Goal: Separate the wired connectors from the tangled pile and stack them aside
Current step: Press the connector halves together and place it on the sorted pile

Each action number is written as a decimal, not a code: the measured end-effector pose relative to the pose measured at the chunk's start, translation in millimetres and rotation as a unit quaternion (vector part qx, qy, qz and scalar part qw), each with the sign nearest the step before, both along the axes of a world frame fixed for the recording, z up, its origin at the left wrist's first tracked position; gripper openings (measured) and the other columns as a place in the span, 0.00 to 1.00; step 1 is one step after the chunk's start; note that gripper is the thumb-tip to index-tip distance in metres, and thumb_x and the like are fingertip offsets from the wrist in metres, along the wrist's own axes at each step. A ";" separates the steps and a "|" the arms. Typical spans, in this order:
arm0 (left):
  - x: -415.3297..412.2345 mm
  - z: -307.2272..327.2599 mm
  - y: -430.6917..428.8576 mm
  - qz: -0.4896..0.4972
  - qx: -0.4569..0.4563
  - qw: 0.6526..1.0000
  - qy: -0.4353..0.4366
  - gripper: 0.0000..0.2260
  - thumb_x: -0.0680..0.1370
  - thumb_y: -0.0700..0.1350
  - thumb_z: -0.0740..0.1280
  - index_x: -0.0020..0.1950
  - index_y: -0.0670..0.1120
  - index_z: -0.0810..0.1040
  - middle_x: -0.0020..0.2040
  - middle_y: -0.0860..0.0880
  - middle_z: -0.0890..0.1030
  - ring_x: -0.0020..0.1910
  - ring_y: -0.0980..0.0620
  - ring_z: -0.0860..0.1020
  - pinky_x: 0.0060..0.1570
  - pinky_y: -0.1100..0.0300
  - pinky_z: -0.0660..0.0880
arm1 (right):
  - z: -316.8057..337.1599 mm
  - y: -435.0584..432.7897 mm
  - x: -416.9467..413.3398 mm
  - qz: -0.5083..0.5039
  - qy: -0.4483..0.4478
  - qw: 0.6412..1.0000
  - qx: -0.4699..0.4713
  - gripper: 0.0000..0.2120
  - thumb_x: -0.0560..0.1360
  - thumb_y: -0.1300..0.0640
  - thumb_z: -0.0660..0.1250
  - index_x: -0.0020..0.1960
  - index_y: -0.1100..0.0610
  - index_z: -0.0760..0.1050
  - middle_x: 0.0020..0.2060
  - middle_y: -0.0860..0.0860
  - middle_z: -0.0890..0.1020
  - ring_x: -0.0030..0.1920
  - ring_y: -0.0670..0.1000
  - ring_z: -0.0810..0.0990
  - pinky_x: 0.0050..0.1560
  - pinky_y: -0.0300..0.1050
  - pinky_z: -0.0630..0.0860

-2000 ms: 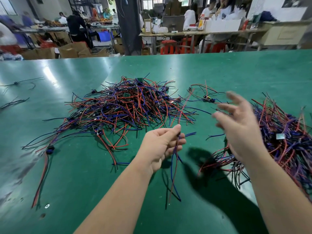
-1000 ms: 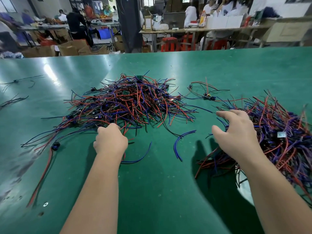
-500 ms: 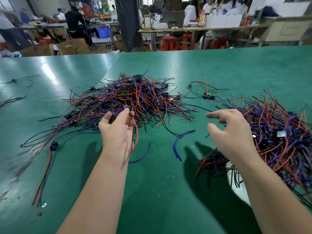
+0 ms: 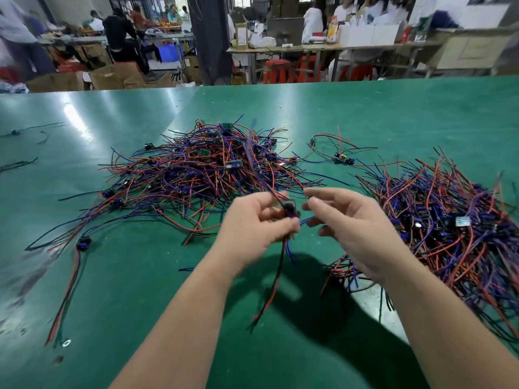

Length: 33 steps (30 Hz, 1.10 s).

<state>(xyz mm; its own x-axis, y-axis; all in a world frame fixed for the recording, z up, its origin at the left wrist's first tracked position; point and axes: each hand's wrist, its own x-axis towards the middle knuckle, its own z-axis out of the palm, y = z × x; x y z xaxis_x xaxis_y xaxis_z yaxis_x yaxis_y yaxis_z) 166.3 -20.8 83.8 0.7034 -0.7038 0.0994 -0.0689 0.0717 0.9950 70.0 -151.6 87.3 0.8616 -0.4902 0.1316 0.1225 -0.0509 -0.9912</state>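
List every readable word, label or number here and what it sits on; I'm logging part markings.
None can be read.
White tag on the right-hand wire pile: print too blurred.
Cardboard box on the far bench: markings too small.

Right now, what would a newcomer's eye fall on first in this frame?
Two hands meet mid-frame above the green table: the left hand pinches a dark wired connector, leads dangling, the right hand close beside it, grip too blurred to judge. Behind them sprawls the tangled pile of red and blue wires; a second heap lies at the right.
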 end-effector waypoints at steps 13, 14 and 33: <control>-14.3 3.4 -4.1 -0.008 0.034 0.998 0.057 0.09 0.78 0.34 0.64 0.51 0.45 0.80 0.41 0.45 0.84 0.38 0.52 0.83 0.39 0.60 0.79 | -5.8 5.1 5.4 -0.054 -0.017 0.998 0.016 0.08 0.67 0.67 0.74 0.42 0.55 0.81 0.31 0.48 0.83 0.31 0.42 0.77 0.33 0.31 0.72; -12.5 3.7 -4.1 0.004 0.025 0.997 0.070 0.07 0.78 0.35 0.65 0.51 0.45 0.79 0.42 0.45 0.85 0.39 0.53 0.83 0.40 0.60 0.79 | -5.6 3.5 5.5 -0.068 -0.016 0.997 0.019 0.08 0.67 0.67 0.74 0.42 0.55 0.81 0.32 0.49 0.82 0.31 0.42 0.76 0.33 0.31 0.71; 52.5 -12.2 33.7 0.324 0.327 0.867 -0.190 0.22 0.77 0.53 0.64 0.29 0.42 0.79 0.27 0.47 0.81 0.30 0.48 0.82 0.40 0.55 0.80 | 7.3 -22.3 -2.2 -0.090 0.008 0.964 0.249 0.05 0.74 0.66 0.66 0.48 0.66 0.77 0.39 0.59 0.79 0.30 0.47 0.76 0.31 0.34 0.73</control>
